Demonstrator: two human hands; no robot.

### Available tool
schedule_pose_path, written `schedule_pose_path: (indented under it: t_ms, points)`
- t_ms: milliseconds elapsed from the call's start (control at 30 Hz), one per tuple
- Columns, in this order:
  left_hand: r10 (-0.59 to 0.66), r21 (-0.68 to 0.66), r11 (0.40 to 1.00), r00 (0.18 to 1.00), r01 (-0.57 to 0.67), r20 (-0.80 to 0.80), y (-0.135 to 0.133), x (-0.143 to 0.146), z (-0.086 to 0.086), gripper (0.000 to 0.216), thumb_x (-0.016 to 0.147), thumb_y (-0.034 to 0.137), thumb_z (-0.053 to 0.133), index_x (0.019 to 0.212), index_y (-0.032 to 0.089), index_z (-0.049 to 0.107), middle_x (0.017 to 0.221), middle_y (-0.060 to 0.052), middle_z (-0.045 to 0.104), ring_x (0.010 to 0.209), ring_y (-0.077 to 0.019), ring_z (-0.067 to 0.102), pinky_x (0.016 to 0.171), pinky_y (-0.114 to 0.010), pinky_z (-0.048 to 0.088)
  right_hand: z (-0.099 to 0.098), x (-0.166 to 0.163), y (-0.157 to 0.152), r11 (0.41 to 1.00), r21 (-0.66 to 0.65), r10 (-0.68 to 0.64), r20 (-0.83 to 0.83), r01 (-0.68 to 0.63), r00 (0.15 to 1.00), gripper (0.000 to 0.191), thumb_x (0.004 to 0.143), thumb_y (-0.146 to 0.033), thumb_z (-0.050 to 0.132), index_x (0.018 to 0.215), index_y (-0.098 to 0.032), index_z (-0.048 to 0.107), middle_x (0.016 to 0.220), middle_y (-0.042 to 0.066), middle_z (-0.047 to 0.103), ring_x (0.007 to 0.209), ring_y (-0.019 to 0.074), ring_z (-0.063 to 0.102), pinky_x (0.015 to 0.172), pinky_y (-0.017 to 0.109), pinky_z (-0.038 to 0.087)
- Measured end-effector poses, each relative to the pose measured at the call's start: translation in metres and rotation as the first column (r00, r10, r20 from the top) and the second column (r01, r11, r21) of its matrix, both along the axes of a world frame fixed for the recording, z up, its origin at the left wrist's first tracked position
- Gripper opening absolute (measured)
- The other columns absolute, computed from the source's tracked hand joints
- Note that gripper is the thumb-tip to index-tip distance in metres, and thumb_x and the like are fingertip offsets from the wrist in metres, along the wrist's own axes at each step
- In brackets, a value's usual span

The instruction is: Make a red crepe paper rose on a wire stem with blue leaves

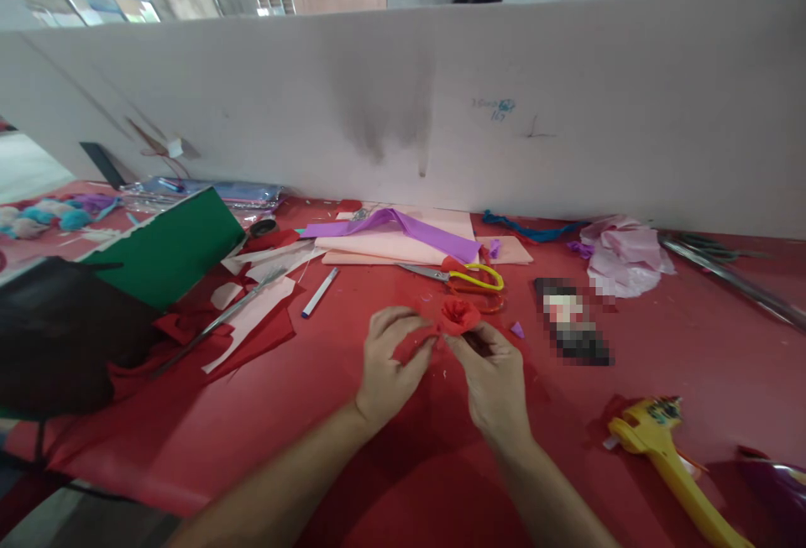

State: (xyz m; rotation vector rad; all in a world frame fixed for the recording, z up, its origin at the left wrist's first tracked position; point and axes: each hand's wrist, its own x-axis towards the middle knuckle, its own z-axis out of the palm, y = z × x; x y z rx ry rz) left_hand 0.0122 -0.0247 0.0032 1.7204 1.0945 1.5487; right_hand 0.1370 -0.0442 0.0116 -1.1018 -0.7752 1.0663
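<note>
Red crinkled rosette (459, 315), pinched by right fingers (464, 352); thin red strip (412, 345), clamped by left fingers (416, 366); gentle tension best kept.

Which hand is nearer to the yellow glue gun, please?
Right. The right hand is left of the yellow glue gun; the left hand is farther left.

A pale partition (252, 103) spans the upper frame, blue handwriting (494, 107) right of its centre. At the left edge, a dark bag-like object (69, 334) overlaps a green board (173, 254). Right of centre lies a pixelated dark object (570, 321) — possibly a phone — and, above it, crumpled pink sheeting (623, 254) near a metal rod (740, 279).
</note>
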Motion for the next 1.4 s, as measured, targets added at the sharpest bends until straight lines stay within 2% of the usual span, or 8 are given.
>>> schedule_pose_path:
  t_ms: [100,267,367,567,800,967,1100,1400]
  points:
    - [0.211,0.282,0.950,0.941,-0.134,-0.264,-0.001,-0.006,0.007,0.015,0.077,0.018,0.065,0.090,0.023,0.069,0.088,-0.005,0.068,0.083,-0.0178,0.060,0.084,-0.039,0.042,-0.001,-0.001,0.001,1.000,-0.009,0.004,-0.027,-0.004,1.000,0.018,0.066,-0.022,0.076,0.084,-0.022,0.073,0.082,0.000,0.073,0.075,0.0158,0.063,0.074,0.029,0.050]
    - [0.365,0.524,0.842,0.852,-0.130,-0.375,0.001,-0.013,0.008,0.019,0.076,0.014,0.066,0.089,0.027,0.069,0.082,0.000,0.072,0.077,-0.0149,0.062,0.093,-0.043,0.035,0.001,-0.004,0.000,0.999,-0.010,0.032,-0.054,-0.033,0.998,0.020,0.066,-0.020,0.076,0.085,-0.024,0.074,0.084,-0.001,0.073,0.080,0.0156,0.063,0.080,0.030,0.049]
    - [0.378,0.546,0.828,0.845,-0.126,-0.379,0.001,-0.013,0.009,0.018,0.076,0.014,0.065,0.087,0.027,0.069,0.081,0.001,0.072,0.076,-0.0142,0.063,0.095,-0.043,0.034,0.003,-0.004,-0.001,0.999,-0.002,0.045,-0.067,-0.046,0.997,0.019,0.065,-0.021,0.076,0.084,-0.023,0.074,0.084,0.000,0.073,0.082,0.0169,0.064,0.082,0.032,0.050]
    - [0.329,0.476,0.870,0.869,-0.127,-0.369,-0.002,-0.010,0.011,0.013,0.078,0.015,0.063,0.086,0.024,0.067,0.084,0.000,0.073,0.077,-0.0146,0.064,0.095,-0.042,0.035,0.002,-0.002,0.000,0.998,-0.024,0.060,-0.008,-0.061,0.998,0.018,0.067,-0.022,0.074,0.084,-0.022,0.073,0.083,0.001,0.073,0.078,0.0166,0.064,0.079,0.031,0.049]
    - [0.336,0.547,0.835,0.847,-0.065,-0.412,0.002,-0.016,0.004,0.028,0.075,0.013,0.065,0.097,0.029,0.068,0.084,0.000,0.073,0.076,-0.0168,0.063,0.097,-0.045,0.030,0.004,-0.002,-0.001,0.997,-0.036,0.068,0.065,-0.065,0.996,0.012,0.068,-0.020,0.070,0.080,-0.020,0.072,0.079,0.001,0.071,0.075,0.0166,0.063,0.076,0.032,0.049]
    - [0.253,0.404,0.911,0.881,-0.078,-0.400,0.002,-0.013,0.006,0.012,0.079,0.016,0.061,0.087,0.024,0.066,0.082,-0.001,0.070,0.077,-0.0160,0.062,0.094,-0.042,0.033,0.002,-0.003,-0.001,0.996,-0.049,0.078,0.062,-0.075,0.995,0.014,0.068,-0.024,0.072,0.081,-0.020,0.072,0.076,0.002,0.070,0.073,0.0170,0.062,0.074,0.033,0.049]
    - [0.068,0.095,0.994,0.969,-0.046,-0.239,0.001,-0.007,0.009,0.006,0.083,0.022,0.056,0.082,0.020,0.062,0.083,-0.004,0.066,0.082,-0.0177,0.060,0.081,-0.034,0.043,0.001,-0.004,0.001,0.997,-0.033,0.074,-0.023,-0.075,0.997,0.016,0.064,-0.025,0.077,0.079,-0.021,0.072,0.079,0.001,0.071,0.076,0.0168,0.063,0.075,0.032,0.050]
    - [-0.100,-0.221,0.967,0.987,0.125,0.122,0.003,-0.003,0.009,0.008,0.082,0.025,0.058,0.086,0.018,0.060,0.083,-0.003,0.062,0.080,-0.0150,0.056,0.078,-0.029,0.045,0.005,-0.002,-0.001,0.992,-0.025,0.126,0.043,-0.126,0.991,0.016,0.067,-0.027,0.076,0.081,-0.022,0.073,0.082,0.001,0.073,0.080,0.0182,0.065,0.080,0.034,0.050]
